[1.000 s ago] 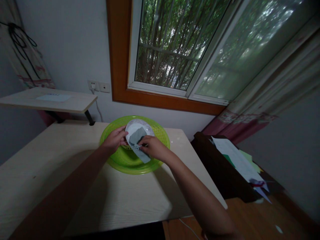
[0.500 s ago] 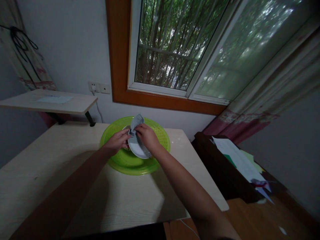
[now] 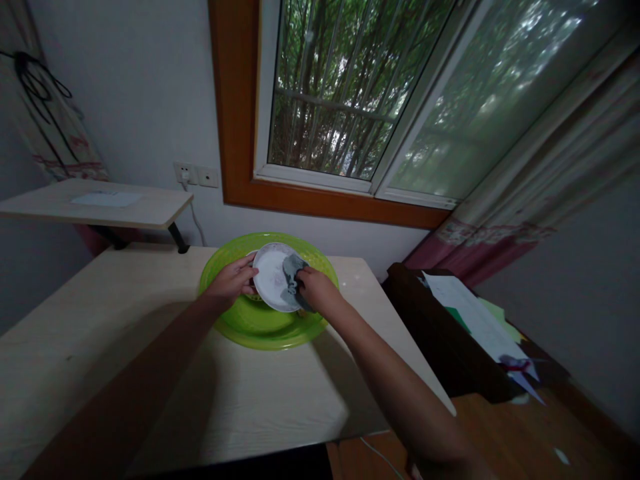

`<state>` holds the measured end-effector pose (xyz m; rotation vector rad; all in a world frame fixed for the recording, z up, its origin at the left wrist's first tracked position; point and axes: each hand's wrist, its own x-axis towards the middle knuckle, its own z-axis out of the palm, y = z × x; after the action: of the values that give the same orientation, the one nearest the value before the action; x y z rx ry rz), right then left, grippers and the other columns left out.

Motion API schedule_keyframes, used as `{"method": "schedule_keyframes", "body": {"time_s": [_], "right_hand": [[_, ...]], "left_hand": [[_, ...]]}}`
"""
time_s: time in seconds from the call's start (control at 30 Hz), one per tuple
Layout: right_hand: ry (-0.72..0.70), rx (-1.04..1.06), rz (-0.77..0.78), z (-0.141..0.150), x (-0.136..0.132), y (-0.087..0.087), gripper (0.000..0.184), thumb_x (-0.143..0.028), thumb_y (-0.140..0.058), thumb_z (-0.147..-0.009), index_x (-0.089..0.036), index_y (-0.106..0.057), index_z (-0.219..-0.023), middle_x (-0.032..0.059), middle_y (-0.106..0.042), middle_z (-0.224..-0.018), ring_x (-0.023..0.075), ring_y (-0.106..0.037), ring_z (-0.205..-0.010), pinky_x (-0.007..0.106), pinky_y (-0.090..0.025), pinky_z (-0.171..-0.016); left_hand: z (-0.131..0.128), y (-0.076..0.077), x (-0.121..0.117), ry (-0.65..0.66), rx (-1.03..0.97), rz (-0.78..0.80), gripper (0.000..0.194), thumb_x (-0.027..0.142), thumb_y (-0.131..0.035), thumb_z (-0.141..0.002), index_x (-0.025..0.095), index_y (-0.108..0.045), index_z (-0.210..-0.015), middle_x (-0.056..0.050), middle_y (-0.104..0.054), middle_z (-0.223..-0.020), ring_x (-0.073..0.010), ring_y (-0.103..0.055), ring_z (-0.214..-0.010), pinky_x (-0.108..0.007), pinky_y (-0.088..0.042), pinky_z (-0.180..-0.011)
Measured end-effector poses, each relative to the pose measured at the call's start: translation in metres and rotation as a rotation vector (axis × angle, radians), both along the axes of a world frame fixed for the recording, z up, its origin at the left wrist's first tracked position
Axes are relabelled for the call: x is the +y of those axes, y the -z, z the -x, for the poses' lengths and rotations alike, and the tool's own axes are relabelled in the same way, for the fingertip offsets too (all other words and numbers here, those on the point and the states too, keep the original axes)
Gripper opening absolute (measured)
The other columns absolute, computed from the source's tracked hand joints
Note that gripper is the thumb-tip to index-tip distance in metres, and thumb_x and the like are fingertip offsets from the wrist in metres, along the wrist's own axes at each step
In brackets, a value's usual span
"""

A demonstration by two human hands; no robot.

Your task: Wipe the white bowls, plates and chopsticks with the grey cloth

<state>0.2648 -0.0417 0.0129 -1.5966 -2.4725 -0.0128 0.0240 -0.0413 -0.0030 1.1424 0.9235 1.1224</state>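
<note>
My left hand grips the left rim of a white plate, its thumb lying on the upper face. The plate is held tilted over a large green plastic basin. In my right hand is a bunched grey cloth, pressed against the plate's right side. Behind the plate, near my left fingers, part of another pale dish shows; most of it is hidden. Something small and brownish lies in the basin below the cloth, too small to name.
The basin stands on a light wooden table against the wall. A raised shelf with a paper on it is at the left, below a wall socket. Right of the table is dark furniture with papers on top.
My right hand has moved the cloth from the plate's upper left edge across to its right side. The left hand keeps its hold, and the plate's face is now more exposed.
</note>
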Motion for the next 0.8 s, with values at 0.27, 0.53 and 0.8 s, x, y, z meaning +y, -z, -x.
{"method": "schedule_keyframes", "body": {"time_s": [0.27, 0.53, 0.8], "right_hand": [[-0.355, 0.432, 0.331, 0.006, -0.010, -0.011, 0.020, -0.009, -0.072, -0.079, -0.018, -0.075, -0.097, 0.0029, -0.071, -0.095, 0.0155, -0.065, -0.088, 0.025, -0.048, -0.083], [-0.530, 0.710, 0.152, 0.044, 0.005, 0.004, 0.022, -0.014, -0.067, -0.088, -0.020, -0.072, -0.109, 0.0066, -0.068, -0.114, 0.0178, -0.061, -0.109, 0.032, -0.046, -0.100], [-0.382, 0.669, -0.061, 0.048, 0.034, 0.005, 0.028, -0.004, -0.058, -0.087, -0.016, -0.070, -0.109, 0.0081, -0.065, -0.109, 0.0184, -0.060, -0.104, 0.032, -0.046, -0.098]], "left_hand": [[-0.001, 0.000, 0.003, -0.005, -0.038, 0.031, 0.069, 0.028, -0.068, -0.078, 0.013, -0.052, -0.143, -0.007, -0.073, -0.085, -0.0147, -0.066, -0.060, -0.026, -0.056, -0.056], [-0.002, 0.002, 0.003, 0.014, -0.075, 0.033, 0.067, 0.033, -0.072, -0.076, 0.015, -0.056, -0.139, -0.001, -0.066, -0.074, -0.0114, -0.059, -0.053, -0.023, -0.051, -0.050], [-0.002, 0.006, 0.004, 0.052, 0.012, 0.031, 0.068, 0.032, -0.071, -0.076, 0.014, -0.056, -0.140, -0.004, -0.067, -0.076, -0.0136, -0.063, -0.058, -0.025, -0.054, -0.055]]}}
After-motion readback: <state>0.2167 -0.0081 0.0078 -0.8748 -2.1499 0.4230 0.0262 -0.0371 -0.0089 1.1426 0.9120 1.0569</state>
